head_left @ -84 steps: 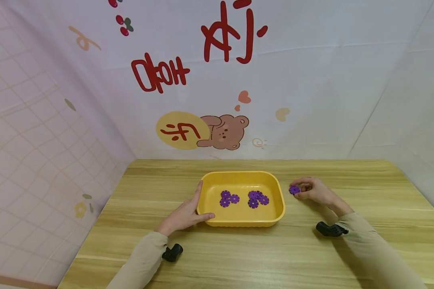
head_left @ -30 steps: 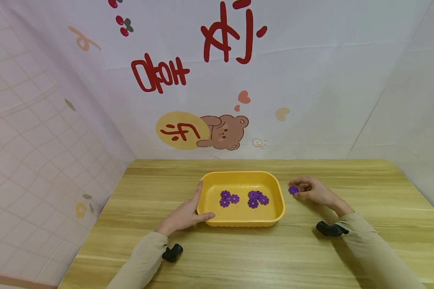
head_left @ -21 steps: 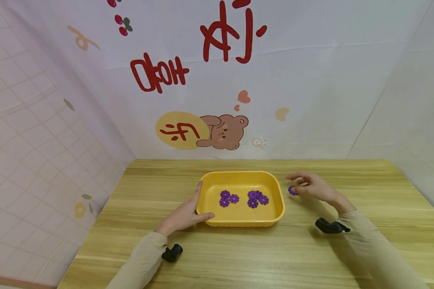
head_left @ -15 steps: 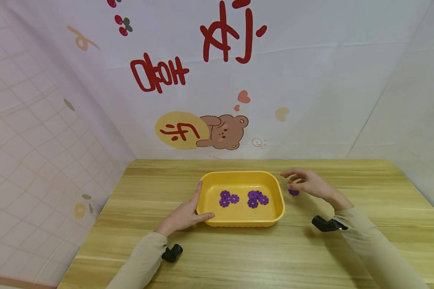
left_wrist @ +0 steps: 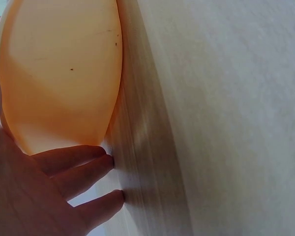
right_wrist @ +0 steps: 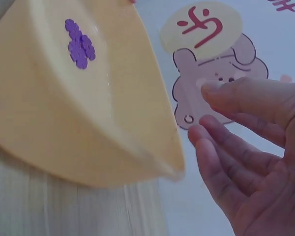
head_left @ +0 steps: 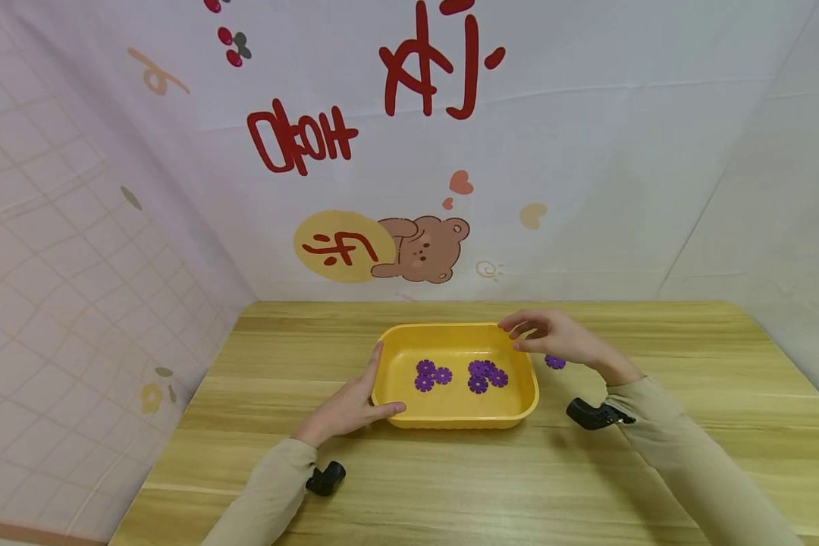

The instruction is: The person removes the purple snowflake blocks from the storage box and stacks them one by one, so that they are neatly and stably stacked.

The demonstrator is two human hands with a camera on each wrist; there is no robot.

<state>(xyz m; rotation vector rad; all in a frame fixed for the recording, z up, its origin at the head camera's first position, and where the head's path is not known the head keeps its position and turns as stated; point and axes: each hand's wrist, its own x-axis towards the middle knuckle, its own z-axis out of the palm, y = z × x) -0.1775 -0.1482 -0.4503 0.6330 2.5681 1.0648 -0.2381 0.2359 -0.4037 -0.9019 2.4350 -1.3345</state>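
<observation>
A yellow plastic bin (head_left: pixel 450 422) stands on the table, holding several purple snowflake discs (head_left: pixel 478 385) in two small groups. My left hand (head_left: pixel 344 409) rests against the bin's left side, its thumb over the front rim; in the left wrist view its fingers extend along the bin's outer wall (left_wrist: pixel 64 73). My right hand (head_left: pixel 553 334) hovers by the bin's far right corner with nothing between thumb and fingers; in the right wrist view the fingers are loosely bent. One loose purple disc (head_left: pixel 555 362) lies on the table right of the bin, partly hidden by that hand.
Wood-grain table (head_left: pixel 409 485) under everything. Behind it hangs a white cloth backdrop (head_left: pixel 587 152) printed with red characters and a bear. Each wrist wears a black camera mount, one at the left wrist (head_left: pixel 326 479) and one at the right wrist (head_left: pixel 595 414).
My right hand has let go of the purple disc, which stays on the table, and has moved left to the bin's corner. The left hand and bin have not moved.
</observation>
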